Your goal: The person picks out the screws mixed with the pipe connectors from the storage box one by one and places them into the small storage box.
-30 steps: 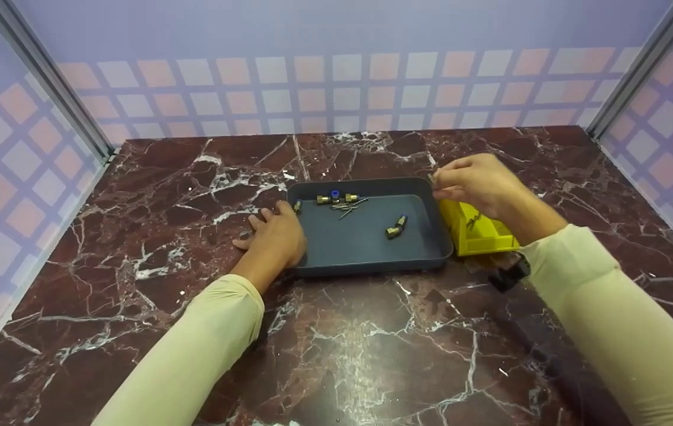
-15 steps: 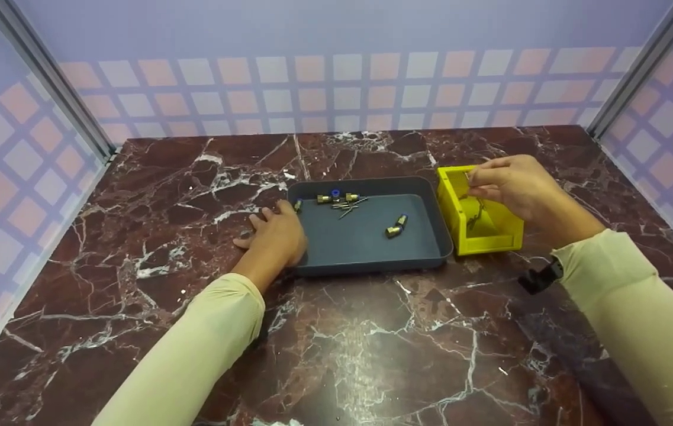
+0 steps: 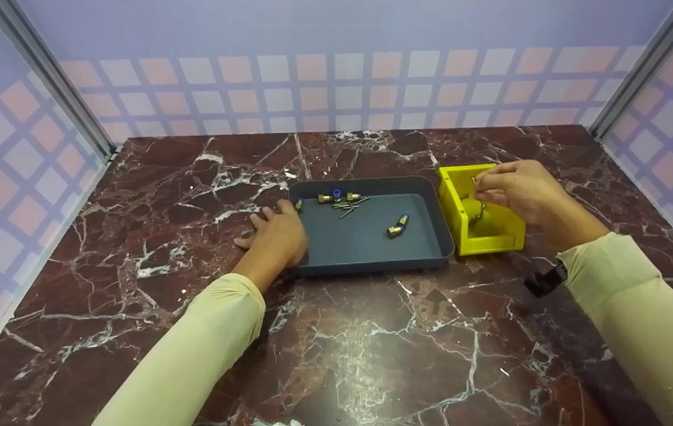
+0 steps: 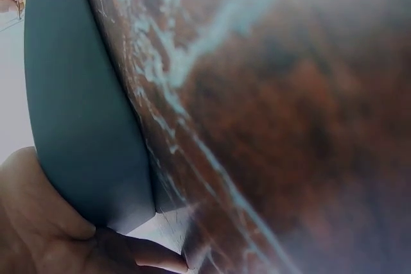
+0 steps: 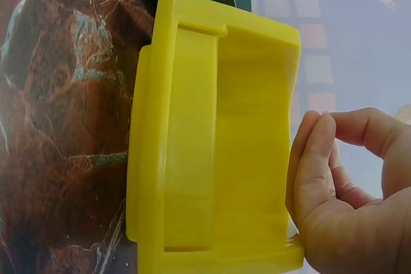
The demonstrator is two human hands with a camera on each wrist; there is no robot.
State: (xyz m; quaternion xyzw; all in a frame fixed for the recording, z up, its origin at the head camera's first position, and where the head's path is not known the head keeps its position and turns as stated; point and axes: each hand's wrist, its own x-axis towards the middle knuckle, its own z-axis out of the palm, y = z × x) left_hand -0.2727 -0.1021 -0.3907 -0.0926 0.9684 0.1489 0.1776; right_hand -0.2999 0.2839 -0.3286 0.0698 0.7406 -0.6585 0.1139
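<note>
My left hand [image 3: 277, 236] lies against the left end of a dark grey tray [image 3: 366, 264], fingers spread; the left wrist view shows the fingers [image 4: 48, 203] touching the tray's outer wall. Inside the tray are brass fittings with blue collars, including an angled one [image 3: 395, 229], and several thin metal pins [image 3: 346, 207]. Over a yellow bin [image 3: 493, 244] my right hand [image 3: 519, 189] pinches a thin metal pin [image 3: 474, 180] between thumb and fingertips. In the right wrist view, the fingertips meet beside the bin's rim and hide the pin.
The yellow bin stands close against the tray's right side, with small dark metal pieces [image 3: 478, 214] inside. Both sit on a dark red marbled tabletop [image 3: 372, 343]. Patterned panels [image 3: 348, 89] enclose the back and sides.
My right hand has moved right, from the tray's far right corner to over the yellow bin, the thin pin at its fingertips. Left hand and tray have stayed put.
</note>
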